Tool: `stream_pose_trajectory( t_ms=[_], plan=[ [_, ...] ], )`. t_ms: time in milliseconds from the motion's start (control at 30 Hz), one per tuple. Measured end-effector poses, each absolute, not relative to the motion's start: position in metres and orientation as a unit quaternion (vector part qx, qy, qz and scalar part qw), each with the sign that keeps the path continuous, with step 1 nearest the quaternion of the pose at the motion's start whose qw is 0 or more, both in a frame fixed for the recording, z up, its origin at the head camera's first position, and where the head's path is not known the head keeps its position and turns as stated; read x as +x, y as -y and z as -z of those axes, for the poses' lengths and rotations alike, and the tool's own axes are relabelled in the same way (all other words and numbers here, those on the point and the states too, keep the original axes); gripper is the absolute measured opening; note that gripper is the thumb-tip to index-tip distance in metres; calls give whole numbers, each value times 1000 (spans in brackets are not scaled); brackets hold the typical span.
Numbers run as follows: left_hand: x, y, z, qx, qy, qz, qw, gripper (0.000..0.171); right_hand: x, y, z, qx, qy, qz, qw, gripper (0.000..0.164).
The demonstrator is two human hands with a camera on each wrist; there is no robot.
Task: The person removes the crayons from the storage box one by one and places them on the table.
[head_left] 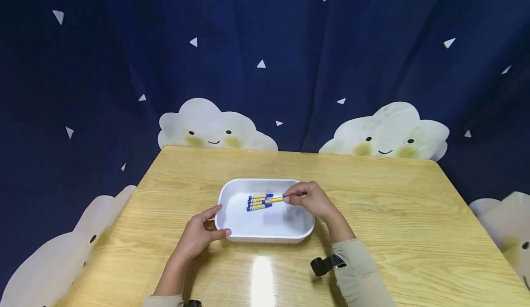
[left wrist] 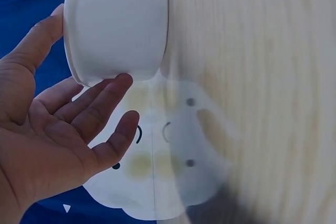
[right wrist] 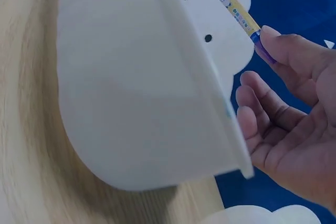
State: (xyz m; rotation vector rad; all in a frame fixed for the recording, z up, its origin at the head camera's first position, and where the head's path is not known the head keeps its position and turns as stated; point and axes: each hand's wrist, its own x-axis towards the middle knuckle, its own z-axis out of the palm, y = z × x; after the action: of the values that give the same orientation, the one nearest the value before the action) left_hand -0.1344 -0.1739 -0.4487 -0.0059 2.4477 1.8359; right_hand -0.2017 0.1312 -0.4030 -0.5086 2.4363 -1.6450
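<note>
A: Grip status, pls?
B: R hand (head_left: pixel 309 200) is pinching one pen (right wrist: pixel 239 16) by its end, over the tray (head_left: pixel 265 224); L hand (head_left: pixel 196 237) is gripping the tray's L end.
A: Other pens (head_left: pixel 258 207)?
B: They're lying inside, approx. parallel, just L of R hand.
A: Technique rec.?
B: IMO R hand should be pinching lightly, moving the pen w/o knocking the rest; L hand should be steadying the tray, no tilting.

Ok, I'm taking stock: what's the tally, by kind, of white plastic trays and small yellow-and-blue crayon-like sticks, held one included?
White, rounded rectangular plastic tray: 1
Yellow-and-blue crayon-like sticks lying in it, partly overlapped: 4
Yellow-and-blue crayon-like stick pinched by the right hand: 1
Total: 6
</note>
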Motion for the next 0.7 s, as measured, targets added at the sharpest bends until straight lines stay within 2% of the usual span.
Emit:
stream_pose_trajectory(
  t_ms=[167, 700],
  plan=[
    [-132, 175, 450, 3, -796, -604, 43, 75, -206, -150, 416, -168, -805, 565, 66, 11],
    [-135, 174, 450, 14, -818, -574, 41, 81, -206, -223, 415, -117, -805, 580, 42, 26]
  ],
)
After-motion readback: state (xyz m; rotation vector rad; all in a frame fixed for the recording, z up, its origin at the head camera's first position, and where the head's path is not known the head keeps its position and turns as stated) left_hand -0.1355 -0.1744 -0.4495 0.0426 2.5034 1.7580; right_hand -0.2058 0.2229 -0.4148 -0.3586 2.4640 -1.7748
